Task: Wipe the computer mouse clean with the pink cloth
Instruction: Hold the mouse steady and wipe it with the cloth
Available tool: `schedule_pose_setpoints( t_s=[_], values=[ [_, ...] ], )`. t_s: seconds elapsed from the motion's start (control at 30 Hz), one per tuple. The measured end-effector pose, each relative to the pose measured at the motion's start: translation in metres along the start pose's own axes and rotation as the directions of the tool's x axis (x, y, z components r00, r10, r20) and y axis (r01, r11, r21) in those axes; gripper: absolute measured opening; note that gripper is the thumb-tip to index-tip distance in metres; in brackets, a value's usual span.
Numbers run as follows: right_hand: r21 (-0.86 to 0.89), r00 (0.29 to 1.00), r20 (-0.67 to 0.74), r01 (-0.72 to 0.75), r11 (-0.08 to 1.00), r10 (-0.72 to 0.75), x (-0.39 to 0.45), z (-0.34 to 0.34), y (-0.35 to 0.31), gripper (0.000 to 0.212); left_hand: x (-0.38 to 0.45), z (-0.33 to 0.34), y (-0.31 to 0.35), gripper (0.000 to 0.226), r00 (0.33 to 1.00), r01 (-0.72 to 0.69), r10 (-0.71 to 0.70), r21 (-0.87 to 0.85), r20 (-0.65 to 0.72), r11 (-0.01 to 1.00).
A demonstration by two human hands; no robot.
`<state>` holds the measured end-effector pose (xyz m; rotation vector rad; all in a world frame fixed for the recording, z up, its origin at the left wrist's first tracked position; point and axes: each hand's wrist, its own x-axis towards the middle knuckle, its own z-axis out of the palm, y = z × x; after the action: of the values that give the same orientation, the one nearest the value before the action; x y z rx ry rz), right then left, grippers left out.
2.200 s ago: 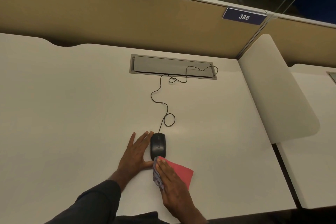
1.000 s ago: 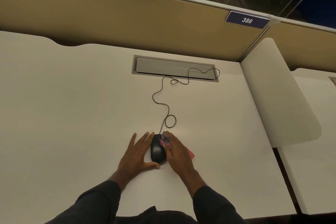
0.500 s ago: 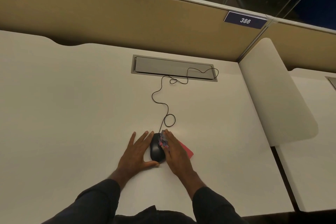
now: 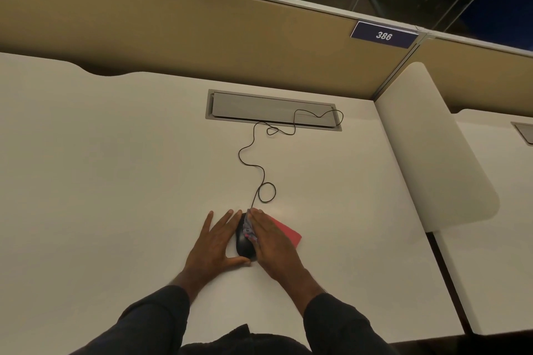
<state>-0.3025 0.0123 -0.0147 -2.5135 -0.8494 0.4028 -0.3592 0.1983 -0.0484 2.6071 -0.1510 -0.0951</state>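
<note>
— Mouse, black, corded, plastic (image 4: 244,243): location?

— On the white desk top (image 4: 115,181), near the front edge, lying flat between both hands. Its right half is covered by cloth and hand; the left half and rear show.

— Cloth?

— Pink cloth, folded, with a patterned blue-grey edge (image 4: 287,232). Pressed over the mouse's right side; the pink part trails out onto the desk to the right of the hand.

— Right hand (image 4: 272,245): grip?

— Flat, fingers straight and together, palm down on the cloth. Not curled round anything; it pins the cloth to the mouse by pressure alone.

— Left hand (image 4: 215,245)?

— Spread flat on the desk, fingers splayed, just beside the mouse's left flank. Thumb reaches under the mouse's rear end and touches it. Nothing enclosed; it braces.

— Cable?

— Thin black cord (image 4: 259,170), one loop just ahead of the mouse, then winding back to the grey rectangular cable hatch (image 4: 259,106) set in the desk.

— Other entries?

— Tan fabric partition (image 4: 202,37) behind the desk; dark blue plate marked 386 (image 4: 383,35) on its top rail; white rounded side divider (image 4: 432,153) at right; dark sleeves (image 4: 150,323) on both forearms.
</note>
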Motion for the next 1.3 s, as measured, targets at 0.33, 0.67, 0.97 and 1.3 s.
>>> schedule_pose_setpoints(
  t_s=[0.33,0.67,0.97,1.3],
  values=[
    [0.019,0.978,-0.146,0.151,0.988,-0.147,-0.038,0.006,-0.004,0.070,0.000,0.000,0.002,0.115,1.000,0.021,-0.020,-0.036,0.009,0.999],
    [-0.064,0.974,-0.150,0.159,0.985,-0.167,-0.062,0.010,-0.010,0.060,-0.001,-0.001,0.001,0.112,1.000,-0.001,0.001,-0.075,-0.005,0.997],
    [0.076,0.994,-0.104,0.053,0.996,-0.045,-0.069,0.007,-0.017,0.056,-0.002,0.000,0.000,0.113,1.000,0.017,-0.016,-0.063,0.025,0.998],
    [0.583,0.930,-0.243,-0.087,0.807,0.276,-0.078,-0.012,-0.018,0.048,0.000,0.000,-0.002,0.116,1.000,-0.022,0.022,-0.005,0.012,1.000]
  ],
)
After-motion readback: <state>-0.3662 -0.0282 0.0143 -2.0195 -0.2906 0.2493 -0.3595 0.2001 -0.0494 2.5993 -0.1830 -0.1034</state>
